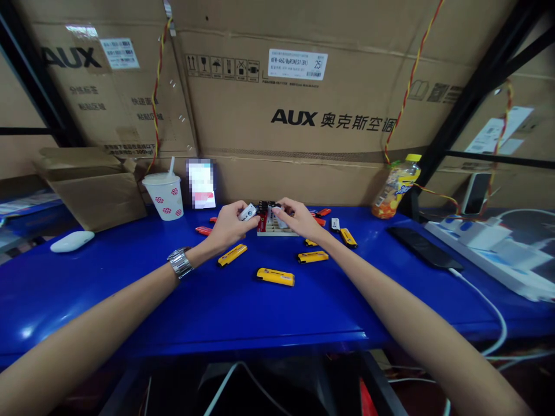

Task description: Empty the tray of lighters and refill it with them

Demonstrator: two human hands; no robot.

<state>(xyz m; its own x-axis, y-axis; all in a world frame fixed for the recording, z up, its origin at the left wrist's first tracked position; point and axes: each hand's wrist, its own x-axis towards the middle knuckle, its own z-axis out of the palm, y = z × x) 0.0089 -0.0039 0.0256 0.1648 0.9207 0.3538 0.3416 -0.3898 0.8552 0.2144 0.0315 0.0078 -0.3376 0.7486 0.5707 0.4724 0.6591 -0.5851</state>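
Cardboard AUX cartons (277, 115) stand along the back of the blue bench (130, 300), with a plastic cup (162, 196) near the back left corner, a juice bottle (396, 188) near the back right corner and a power strip (481, 248) at the right edge. Near the middle of the back edge sits a beige slotted rack (277, 232) holding red and black items (262, 218). Yellow plastic cases (275, 276) lie scattered in front of it. Both hands meet above the rack. The left hand (229, 226), a metal wristwatch (180, 262) on its wrist, has its grip pinching a small white piece (247, 212). The right hand (299, 218) has its grip pressed together on a pale piece (278, 221), partly hidden by the fingers.
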